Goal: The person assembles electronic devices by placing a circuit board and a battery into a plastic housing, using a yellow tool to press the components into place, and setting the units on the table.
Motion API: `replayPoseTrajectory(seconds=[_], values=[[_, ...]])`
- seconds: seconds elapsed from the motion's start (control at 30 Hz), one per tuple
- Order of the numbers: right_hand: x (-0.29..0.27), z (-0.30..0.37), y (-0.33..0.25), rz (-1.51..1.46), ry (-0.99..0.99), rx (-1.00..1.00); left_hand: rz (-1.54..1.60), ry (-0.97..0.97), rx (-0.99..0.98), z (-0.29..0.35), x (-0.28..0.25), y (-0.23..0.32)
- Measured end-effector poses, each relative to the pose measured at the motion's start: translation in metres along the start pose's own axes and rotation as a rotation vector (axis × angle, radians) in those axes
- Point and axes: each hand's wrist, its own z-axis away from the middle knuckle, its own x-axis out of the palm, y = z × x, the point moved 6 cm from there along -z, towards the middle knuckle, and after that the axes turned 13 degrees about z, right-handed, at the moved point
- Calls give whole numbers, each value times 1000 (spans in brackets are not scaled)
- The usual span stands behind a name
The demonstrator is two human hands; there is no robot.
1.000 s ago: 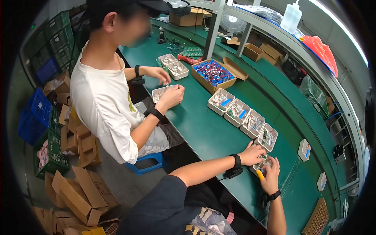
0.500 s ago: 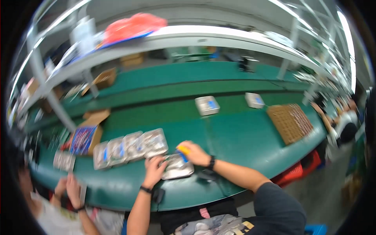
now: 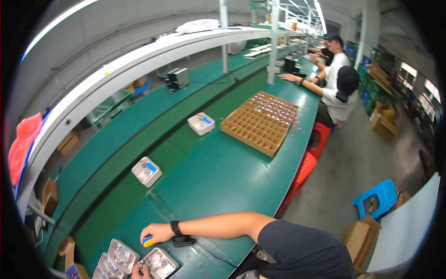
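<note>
My right hand (image 3: 158, 233) is closed round a tool with a yellow and blue handle (image 3: 148, 241); its working end cannot be made out. At the lower edge, only the fingers of my left hand (image 3: 141, 272) show, pinching a small green piece (image 3: 143, 263) at the side of an open whitish metal box (image 3: 162, 266). Small parts and wires lie in that box. Beside it, several similar boxes (image 3: 123, 255) stand in a row, cut off by the lower edge.
Two more boxes, a nearer one (image 3: 147, 171) and a farther one (image 3: 201, 124), stand along the green bench (image 3: 204, 176). Beyond lies a partitioned cardboard tray (image 3: 253, 128), partly filled with small parts. Co-workers (image 3: 337, 88) sit farther along. Red stools (image 3: 302, 172) stand beside the bench.
My view has swung to the right, pushing my hands and the row of boxes toward the lower left. The tool is still in my right hand.
</note>
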Motion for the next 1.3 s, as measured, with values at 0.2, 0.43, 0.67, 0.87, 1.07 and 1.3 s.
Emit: replayPoseTrajectory(seconds=[0.2, 0.43, 0.67, 0.87, 1.07, 1.3], values=[[-1, 0, 8, 256, 198, -17, -273, 123, 396, 3, 8, 55], [-5, 7, -22, 409, 133, -13, -385, 256, 603, 3, 6, 61], [3, 15, -85, 414, -66, -446, 156, 44, 491, -15, 23, -20], [-50, 46, -71, 501, -149, -395, 366, -37, 530, -45, 80, 44], [-56, 55, -63, 587, -128, -487, 345, 3, 489, -42, 89, 44], [-64, 64, -77, 785, -60, -585, 186, 94, 515, -23, 73, 82]])
